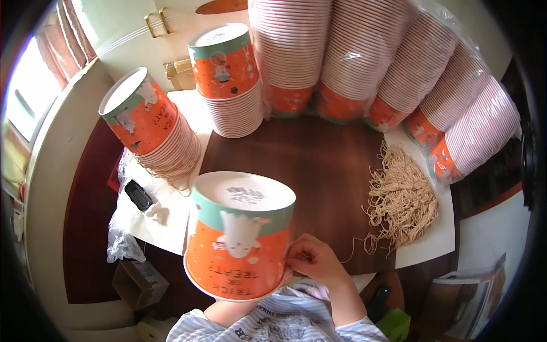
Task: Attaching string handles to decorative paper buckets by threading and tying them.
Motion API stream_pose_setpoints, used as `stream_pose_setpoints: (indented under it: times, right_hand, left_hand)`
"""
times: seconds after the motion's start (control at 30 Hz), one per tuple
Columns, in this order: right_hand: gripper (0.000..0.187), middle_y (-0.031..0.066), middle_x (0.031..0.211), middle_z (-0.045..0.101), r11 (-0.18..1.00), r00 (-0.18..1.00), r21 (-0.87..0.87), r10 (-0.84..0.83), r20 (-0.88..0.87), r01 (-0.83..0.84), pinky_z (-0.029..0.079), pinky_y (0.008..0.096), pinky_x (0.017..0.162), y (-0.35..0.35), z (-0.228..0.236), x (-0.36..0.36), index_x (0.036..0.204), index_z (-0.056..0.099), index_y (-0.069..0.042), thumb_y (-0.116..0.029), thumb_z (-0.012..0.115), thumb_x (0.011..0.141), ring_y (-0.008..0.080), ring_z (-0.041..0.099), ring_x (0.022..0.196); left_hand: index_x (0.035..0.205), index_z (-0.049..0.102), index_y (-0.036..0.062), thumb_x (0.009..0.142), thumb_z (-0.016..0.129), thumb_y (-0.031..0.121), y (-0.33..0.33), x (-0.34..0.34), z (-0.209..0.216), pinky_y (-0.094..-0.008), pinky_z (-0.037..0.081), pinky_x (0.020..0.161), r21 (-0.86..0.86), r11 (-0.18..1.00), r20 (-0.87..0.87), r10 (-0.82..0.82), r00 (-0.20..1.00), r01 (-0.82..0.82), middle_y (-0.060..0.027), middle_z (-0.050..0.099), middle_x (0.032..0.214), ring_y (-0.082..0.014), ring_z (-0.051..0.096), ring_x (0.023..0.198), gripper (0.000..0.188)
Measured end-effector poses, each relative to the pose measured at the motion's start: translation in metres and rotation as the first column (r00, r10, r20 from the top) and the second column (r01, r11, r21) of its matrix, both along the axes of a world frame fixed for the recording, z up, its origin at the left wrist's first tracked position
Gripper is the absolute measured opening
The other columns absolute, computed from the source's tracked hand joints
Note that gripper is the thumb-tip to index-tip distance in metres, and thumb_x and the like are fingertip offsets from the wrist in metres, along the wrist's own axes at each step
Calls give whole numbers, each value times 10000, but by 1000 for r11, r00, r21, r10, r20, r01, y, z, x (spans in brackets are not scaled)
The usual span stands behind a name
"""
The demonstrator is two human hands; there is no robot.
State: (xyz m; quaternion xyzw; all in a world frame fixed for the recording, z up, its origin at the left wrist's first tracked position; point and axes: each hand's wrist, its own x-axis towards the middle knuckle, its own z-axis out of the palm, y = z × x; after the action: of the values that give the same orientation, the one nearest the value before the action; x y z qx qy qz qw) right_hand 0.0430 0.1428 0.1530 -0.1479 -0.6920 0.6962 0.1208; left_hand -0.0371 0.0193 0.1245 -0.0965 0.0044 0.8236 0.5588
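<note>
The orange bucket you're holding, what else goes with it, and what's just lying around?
In use: orange paper bucket, upside down; right hand at its rim; string bundle; bucket stacks.

Lying about: small black object; crumpled plastic bag; cardboard box.

Left hand hidden behind bucket.

Looks like we're in somebody's home, doing craft work on a dark wooden table (319, 165) rather than in any proper workshop. Up and left of our hands there's a window with a striped curtain (68, 34), and straight beyond that a pale cupboard door with brass handles (156, 23). Sleeved stacks of orange paper cups (364, 57) line the table's far edge, a heap of tan string (401, 199) sits to our right, and a cardboard box (139, 282) is on the floor to our left.
</note>
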Motion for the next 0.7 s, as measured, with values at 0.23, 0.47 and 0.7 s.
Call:
stream_pose_setpoints:
  times: [0.23, 0.47, 0.7]
  right_hand:
    - [70, 68, 653, 495, 680, 827, 535, -559, -63, 501, 366, 237, 539, 35, 11, 14, 743, 573, -3, -26, 632, 713, 149, 475, 593]
    - [522, 72, 920, 498, 606, 819, 551, -433, -377, 574, 367, 238, 542, 41, 21, 6, 1070, 574, 10, -336, 673, 693, 123, 450, 649]
    - [203, 123, 828, 536, 640, 811, 515, -538, -229, 570, 439, 303, 647, 60, 32, 14, 906, 606, 39, -14, 521, 729, 223, 553, 739]
  left_hand:
    - [1138, 384, 70, 736, 527, -58, 12, -20, -3, -226, 465, 534, -513, 792, -538, 4, 843, -332, -85, 520, 960, -135, 550, 706, 446]
    - [1199, 255, 85, 749, 456, -90, 7, -16, 11, -236, 520, 574, -455, 700, -838, -128, 530, -551, -96, 478, 1012, -143, 564, 774, 523]
    - [1238, 236, 11, 749, 500, -77, -5, -11, 28, -230, 492, 652, -252, 813, -959, -134, 251, -525, -99, 391, 1097, -128, 502, 894, 563]
